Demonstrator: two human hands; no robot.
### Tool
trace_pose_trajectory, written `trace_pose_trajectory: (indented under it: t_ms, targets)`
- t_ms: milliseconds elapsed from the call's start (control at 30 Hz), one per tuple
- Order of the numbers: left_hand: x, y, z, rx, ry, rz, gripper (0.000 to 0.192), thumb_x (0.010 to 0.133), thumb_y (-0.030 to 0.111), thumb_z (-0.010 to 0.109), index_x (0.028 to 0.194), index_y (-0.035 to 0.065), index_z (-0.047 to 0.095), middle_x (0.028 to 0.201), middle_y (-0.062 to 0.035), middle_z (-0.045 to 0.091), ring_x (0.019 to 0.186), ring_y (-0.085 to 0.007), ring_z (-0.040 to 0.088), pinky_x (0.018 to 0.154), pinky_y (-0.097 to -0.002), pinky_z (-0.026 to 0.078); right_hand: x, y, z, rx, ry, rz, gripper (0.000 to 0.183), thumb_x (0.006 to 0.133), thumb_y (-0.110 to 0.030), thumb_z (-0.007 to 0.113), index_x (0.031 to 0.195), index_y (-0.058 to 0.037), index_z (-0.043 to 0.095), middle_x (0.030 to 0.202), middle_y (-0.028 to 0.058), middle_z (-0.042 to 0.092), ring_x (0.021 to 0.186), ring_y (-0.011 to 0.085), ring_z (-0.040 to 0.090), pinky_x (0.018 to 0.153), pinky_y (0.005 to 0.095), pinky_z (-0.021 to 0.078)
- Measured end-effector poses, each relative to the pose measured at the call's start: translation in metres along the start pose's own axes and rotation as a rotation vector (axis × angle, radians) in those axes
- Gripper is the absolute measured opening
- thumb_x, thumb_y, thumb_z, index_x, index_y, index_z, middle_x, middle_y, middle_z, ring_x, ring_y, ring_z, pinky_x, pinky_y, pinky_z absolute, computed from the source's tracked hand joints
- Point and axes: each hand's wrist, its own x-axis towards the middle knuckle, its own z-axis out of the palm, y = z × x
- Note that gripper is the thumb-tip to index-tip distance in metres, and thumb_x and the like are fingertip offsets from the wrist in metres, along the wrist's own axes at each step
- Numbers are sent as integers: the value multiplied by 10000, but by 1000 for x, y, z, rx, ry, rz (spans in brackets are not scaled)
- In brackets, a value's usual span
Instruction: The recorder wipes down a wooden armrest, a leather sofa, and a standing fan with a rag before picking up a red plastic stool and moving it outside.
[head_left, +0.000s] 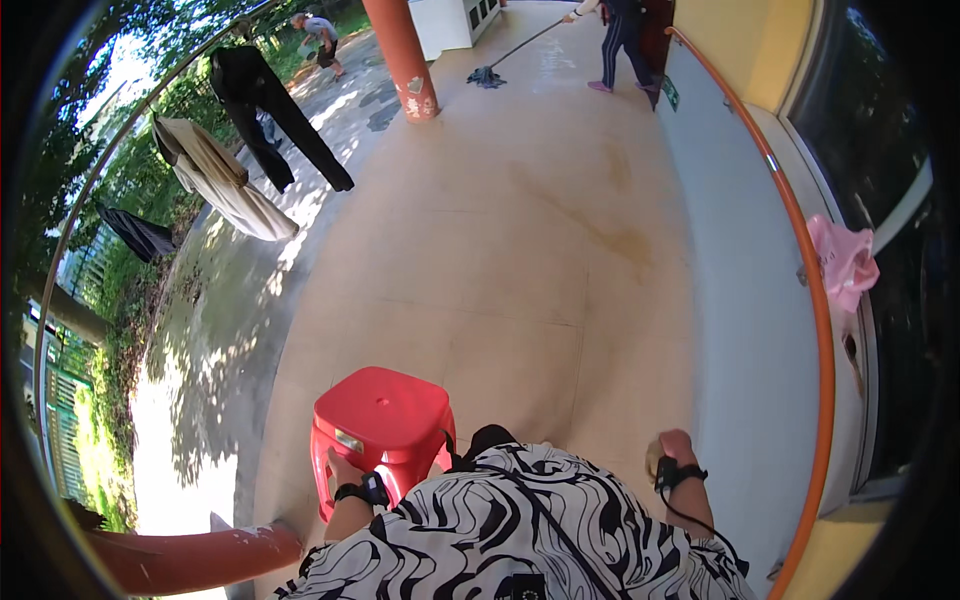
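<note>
A red plastic stool (382, 409) is upright in front of me, left of my body, with a small sticker on its side. My left hand (343, 471) grips the stool's side just below the seat; some of the fingers are hidden behind the plastic. Down by my right side, near the pale blue wall, my right hand (676, 445) has its fingers curled around a small tan object (653, 459). What that object is cannot be made out. Both wrists wear black straps with small devices.
An orange handrail (806, 262) runs along the right wall, a pink plastic bag (844, 259) beside it. Red pillars (405, 67) line the walkway's left edge. Trousers (262, 105) hang at left. Ahead, a person (626, 45) holds a mop (487, 76); another person (322, 41) bends outside.
</note>
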Motion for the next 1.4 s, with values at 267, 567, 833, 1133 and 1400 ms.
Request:
trace_pose_trajectory:
  t_ms: [267,567,833,1133,1400]
  targets:
    - [4,43,197,-93,-10,45,961,803,629,493,1471,12,182,1508,-175,258,1306,-356,379,1062,-522,315,228,-107,-279,749,330,-2,326,848,-289,507,997,-43,660,943,220,654,925,385,622,816,421,500]
    - [65,72,423,-216,-211,-100,837,838,543,509,1407,-30,292,1431,-187,385,1222,-346,471,1026,-501,365,255,68,-44,253,-231,57,280,759,-295,508,778,-96,704,834,185,672,824,350,659,730,435,517]
    - [44,133,579,-79,69,118,796,858,575,451,1389,-11,365,1368,-179,456,1194,-325,493,1026,-459,362,287,124,-80,652,-141,136,229,728,-341,566,789,-167,701,824,164,674,782,344,654,687,409,503]
    - [25,206,726,-182,51,71,930,821,655,434,1454,2,240,1451,-175,361,1271,-350,425,1067,-456,330,701,54,-454,197,136,-83,272,778,-201,488,771,-5,676,844,233,649,831,377,640,753,466,508]
    - [80,280,877,85,-66,92,876,808,663,422,1379,2,347,1335,-192,479,1110,-356,548,976,-456,423,843,-26,-617,697,348,-54,328,809,-276,510,963,-26,654,904,219,659,856,350,644,771,410,505]
